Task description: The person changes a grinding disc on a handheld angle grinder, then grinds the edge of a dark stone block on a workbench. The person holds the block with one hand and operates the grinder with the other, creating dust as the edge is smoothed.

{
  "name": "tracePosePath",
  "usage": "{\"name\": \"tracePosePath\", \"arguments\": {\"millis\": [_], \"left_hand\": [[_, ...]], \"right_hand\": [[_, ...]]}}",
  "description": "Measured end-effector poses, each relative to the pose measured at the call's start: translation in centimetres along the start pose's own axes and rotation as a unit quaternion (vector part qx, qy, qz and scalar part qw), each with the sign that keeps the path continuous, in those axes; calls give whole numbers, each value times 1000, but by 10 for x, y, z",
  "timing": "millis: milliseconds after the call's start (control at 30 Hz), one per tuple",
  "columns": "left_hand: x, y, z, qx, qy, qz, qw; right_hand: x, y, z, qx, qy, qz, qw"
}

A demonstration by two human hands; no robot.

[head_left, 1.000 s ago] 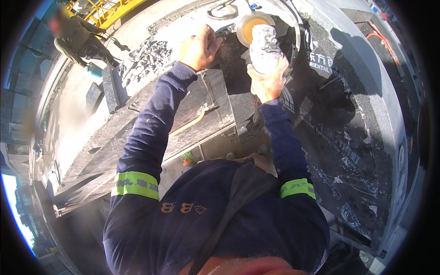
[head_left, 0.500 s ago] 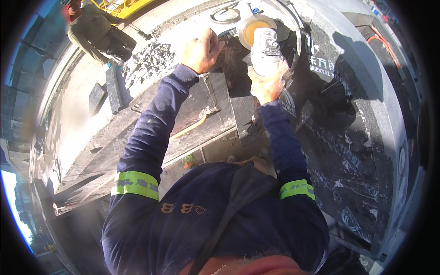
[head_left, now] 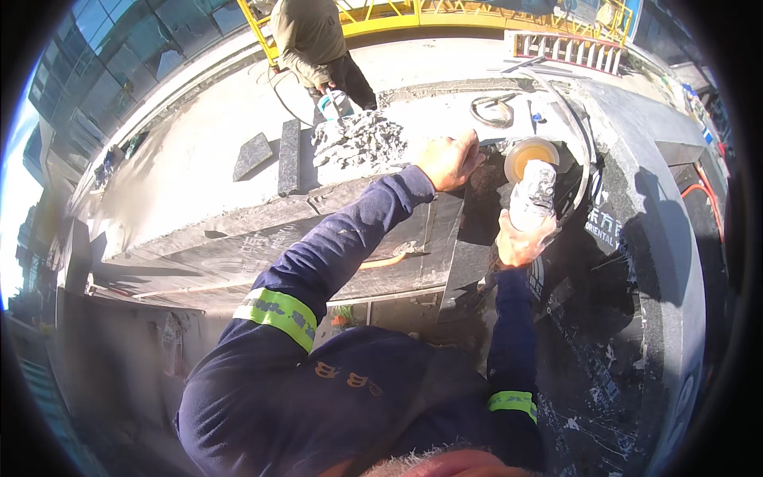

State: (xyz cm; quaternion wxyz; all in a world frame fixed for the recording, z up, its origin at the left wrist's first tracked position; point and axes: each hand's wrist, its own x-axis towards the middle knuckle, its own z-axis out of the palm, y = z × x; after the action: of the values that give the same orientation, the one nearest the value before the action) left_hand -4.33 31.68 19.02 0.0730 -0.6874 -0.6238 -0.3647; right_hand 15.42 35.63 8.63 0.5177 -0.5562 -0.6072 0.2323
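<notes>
My right hand (head_left: 526,241) is wrapped round the body of an angle grinder (head_left: 532,195), which looks wrapped in pale, dusty material. The grinder's round disc (head_left: 531,159), yellowish in the middle, sits at the far end, close to the edge of the pale ledge. Whether the disc touches the stone I cannot tell. To the left of the disc, my left hand (head_left: 447,161) is closed with curled fingers at the ledge's edge, above a dark stone panel (head_left: 449,266). What it grips, if anything, is hidden.
Stone rubble (head_left: 358,141) and two dark stone offcuts (head_left: 289,157) lie on the ledge to the left. Another person (head_left: 310,40) stoops behind them. A hose (head_left: 584,119) loops beside the grinder. Farther back are a ladder (head_left: 568,52) and a yellow metal frame (head_left: 381,16).
The view has swung, so everything sits farther right and lower, and the ladder and more of the yellow frame show. Both hands keep about the same place relative to the ledge.
</notes>
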Motion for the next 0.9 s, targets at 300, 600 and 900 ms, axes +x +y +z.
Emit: {"name": "tracePosePath", "arguments": {"millis": [300, 600, 900], "left_hand": [[0, -9, 10, -58, 1, -13, 998], [3, -4, 7, -47, -21, -44, 998], [4, -7, 10, -37, -11, -23, 999]], "right_hand": [[-1, 5, 2, 16, 32, -45, 998], [-1, 6, 5, 46, 38, 13, 998], [-3, 0, 8, 62, 31, -45, 997]]}}
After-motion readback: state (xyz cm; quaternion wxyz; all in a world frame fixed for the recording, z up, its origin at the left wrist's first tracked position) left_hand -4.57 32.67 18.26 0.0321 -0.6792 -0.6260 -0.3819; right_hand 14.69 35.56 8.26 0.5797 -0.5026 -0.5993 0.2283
